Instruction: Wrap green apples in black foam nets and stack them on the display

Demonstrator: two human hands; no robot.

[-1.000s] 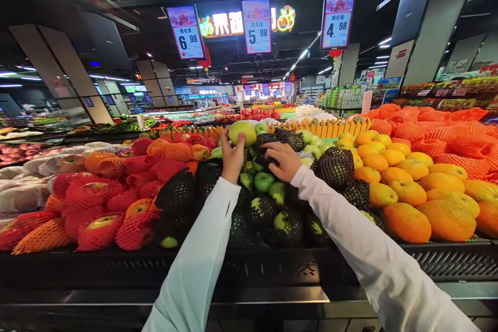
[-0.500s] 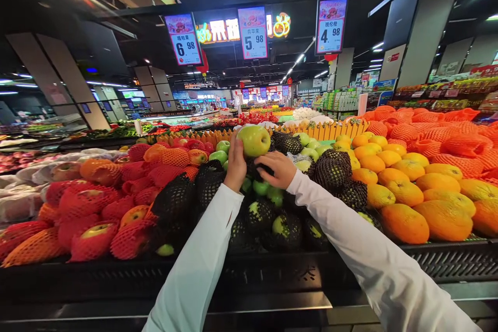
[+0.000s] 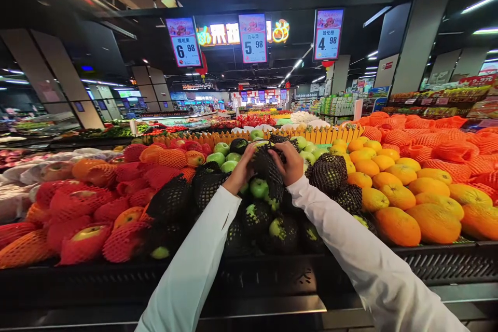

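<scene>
Between my two hands is a black foam net (image 3: 270,168), with a little pale green showing at its top, seemingly a green apple mostly hidden inside. My left hand (image 3: 241,170) grips its left side, fingers hidden behind. The fingers of my right hand (image 3: 291,162) are curled and pinch the net's upper right edge. Just below, a bare green apple (image 3: 259,188) lies among apples in black nets (image 3: 283,228). Behind my hands are more bare green apples (image 3: 221,148).
To the left are apples in red and orange foam nets (image 3: 83,202). Oranges (image 3: 399,194) are heaped on the right, with orange-red foam nets (image 3: 439,137) behind them. A black crate edge (image 3: 447,264) runs along the front. A low wooden picket fence (image 3: 330,134) stands behind the fruit.
The bare green apple that my left hand held up is no longer visible as such. Both hands now hold a black foam net at that spot, and my right hand has risen slightly.
</scene>
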